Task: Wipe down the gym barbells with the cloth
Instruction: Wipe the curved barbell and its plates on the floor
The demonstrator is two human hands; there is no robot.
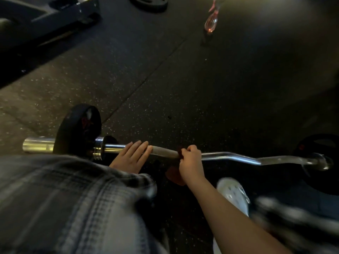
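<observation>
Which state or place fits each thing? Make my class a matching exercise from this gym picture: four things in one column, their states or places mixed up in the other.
Things
1. left hand
2. right hand
3. cloth
4. spray bottle

States or places
A. on the floor, beyond the bar
B. fingers straight, resting on the bar
C. reddish, on the bar with an end hanging below
D. curled round the cloth

Pairs: 1-B, 2-D, 3-C, 4-A

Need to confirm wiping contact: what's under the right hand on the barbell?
A reddish cloth sits between the right hand and the barbell, with a flap hanging below. The bar surface under the cloth is covered.
</observation>
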